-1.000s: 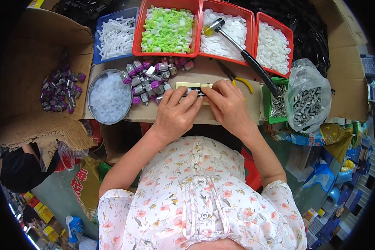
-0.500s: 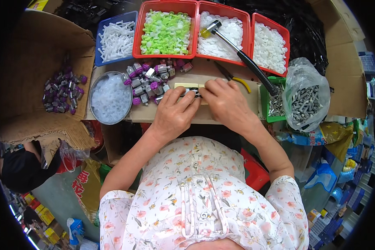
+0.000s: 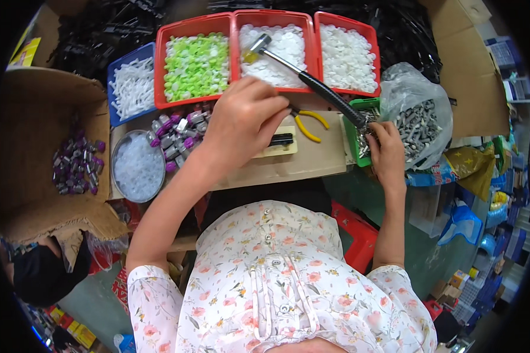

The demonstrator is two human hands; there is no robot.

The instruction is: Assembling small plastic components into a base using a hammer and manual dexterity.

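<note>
My left hand (image 3: 241, 120) is raised over the work board, its bent fingers just in front of the red tray of white plastic discs (image 3: 280, 44). Its fingertips are smeared by motion, so what they hold is unclear. Below it a cream block (image 3: 285, 150) lies on the board, with a black part (image 3: 281, 139) set in it. My right hand (image 3: 388, 153) reaches into the green tray (image 3: 352, 138) of small metal pins (image 3: 365, 154). Its thumb and fingers curl together among the pins; anything between them is too small to make out.
A hammer (image 3: 327, 91) rests across the trays, and yellow-handled pliers (image 3: 309, 125) lie by the block. Purple-and-grey parts (image 3: 174, 144) are heaped left, beside a round bowl of clear pieces (image 3: 138, 162). A bag of grey parts (image 3: 421, 132) stands right; a cardboard box (image 3: 47, 206) stands left.
Both hands have left the cream block, uncovering the black part. My left hand has risen toward the trays; my right hand has moved right into the green tray. The view has shifted.
</note>
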